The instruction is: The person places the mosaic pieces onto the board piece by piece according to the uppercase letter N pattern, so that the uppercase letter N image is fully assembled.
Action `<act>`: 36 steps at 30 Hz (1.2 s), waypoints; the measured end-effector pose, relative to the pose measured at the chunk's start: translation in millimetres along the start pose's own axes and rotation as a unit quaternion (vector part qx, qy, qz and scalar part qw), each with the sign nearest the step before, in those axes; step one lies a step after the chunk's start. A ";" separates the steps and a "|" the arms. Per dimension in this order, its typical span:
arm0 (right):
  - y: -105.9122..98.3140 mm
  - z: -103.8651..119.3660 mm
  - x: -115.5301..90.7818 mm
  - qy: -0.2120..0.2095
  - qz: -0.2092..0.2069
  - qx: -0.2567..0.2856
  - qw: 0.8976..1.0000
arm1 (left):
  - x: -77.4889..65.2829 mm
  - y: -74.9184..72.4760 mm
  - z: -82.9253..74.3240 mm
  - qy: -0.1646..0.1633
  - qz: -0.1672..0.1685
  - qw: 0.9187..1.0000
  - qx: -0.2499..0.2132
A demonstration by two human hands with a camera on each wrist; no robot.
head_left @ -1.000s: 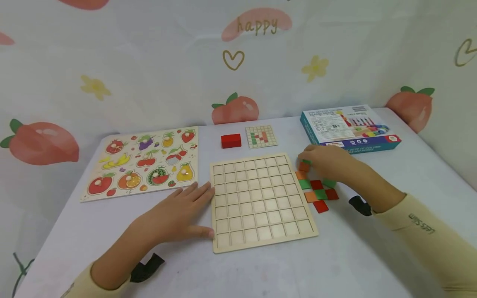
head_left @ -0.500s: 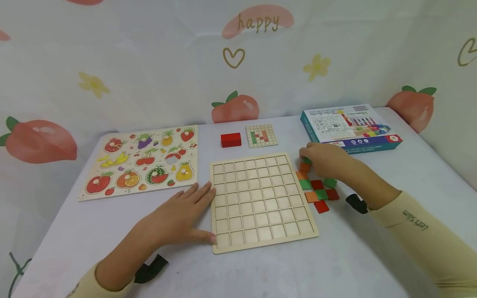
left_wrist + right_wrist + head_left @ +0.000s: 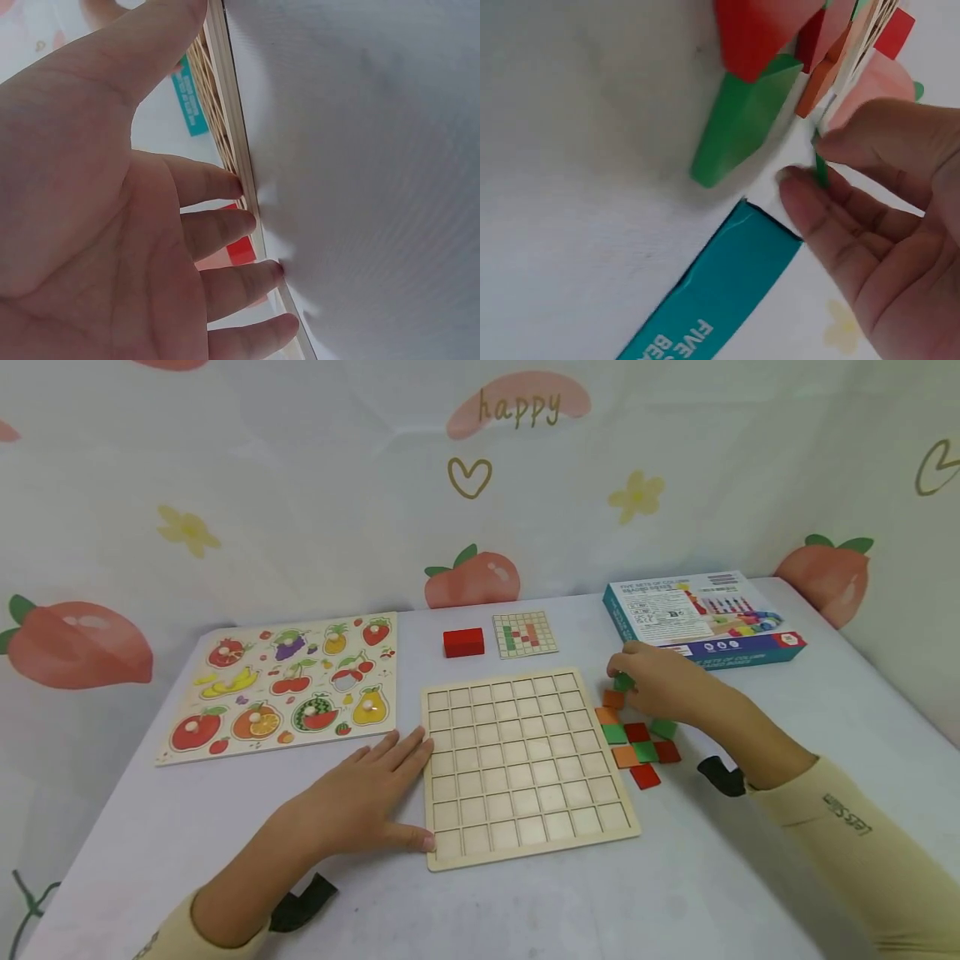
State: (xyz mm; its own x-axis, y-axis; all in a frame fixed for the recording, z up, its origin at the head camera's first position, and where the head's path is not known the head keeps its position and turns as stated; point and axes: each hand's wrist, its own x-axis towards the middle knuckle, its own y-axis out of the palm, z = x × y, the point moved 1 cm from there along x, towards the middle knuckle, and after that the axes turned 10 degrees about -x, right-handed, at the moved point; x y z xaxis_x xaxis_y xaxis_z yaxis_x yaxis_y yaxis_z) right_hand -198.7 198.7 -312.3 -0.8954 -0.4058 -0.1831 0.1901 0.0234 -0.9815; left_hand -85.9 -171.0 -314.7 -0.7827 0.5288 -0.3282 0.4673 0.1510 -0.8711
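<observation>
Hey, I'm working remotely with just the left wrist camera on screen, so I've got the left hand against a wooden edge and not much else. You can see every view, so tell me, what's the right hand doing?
Observer: The right hand is pinching a green tile.
Operator: Okay. And straight ahead?
Observer: Beyond the grid board, a small patterned card lies between the red block and the teal box.
Operator: Anything off to the left?
Observer: Yes, a fruit puzzle board lies flat there, just beyond the left hand.
</observation>
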 end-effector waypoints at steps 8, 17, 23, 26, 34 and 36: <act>1.0 -5.5 -5.1 -0.010 -0.079 0.071 0.994 | 0.1 1.8 0.3 0.001 -0.001 1.000 -0.002; -0.1 -6.2 -2.6 0.024 -0.078 0.162 0.983 | -0.2 3.0 1.4 0.003 -0.003 1.000 -0.005; -3.1 -7.2 1.0 0.063 -0.029 0.267 0.961 | -0.1 3.4 1.1 0.001 -0.002 1.000 -0.006; -3.0 -4.6 3.3 0.068 -0.005 0.305 0.950 | 0.0 3.4 1.0 0.002 -0.002 1.000 -0.005; 0.9 13.6 14.6 0.050 0.057 0.380 0.922 | -0.3 2.9 1.3 0.004 -0.001 1.000 -0.003; 2.8 18.8 18.9 0.042 0.071 0.390 0.917 | -0.3 3.0 1.4 0.004 -0.002 1.000 -0.003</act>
State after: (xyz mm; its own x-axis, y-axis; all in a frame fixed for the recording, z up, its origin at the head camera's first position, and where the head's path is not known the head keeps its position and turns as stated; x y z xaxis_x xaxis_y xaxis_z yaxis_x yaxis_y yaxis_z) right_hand -207.5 173.9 -317.5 -0.8608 -0.3763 -0.3428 0.5084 -0.6028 -0.6150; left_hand -84.9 -171.9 -317.7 -0.7808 0.5356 -0.3217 0.4668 0.1580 -0.8701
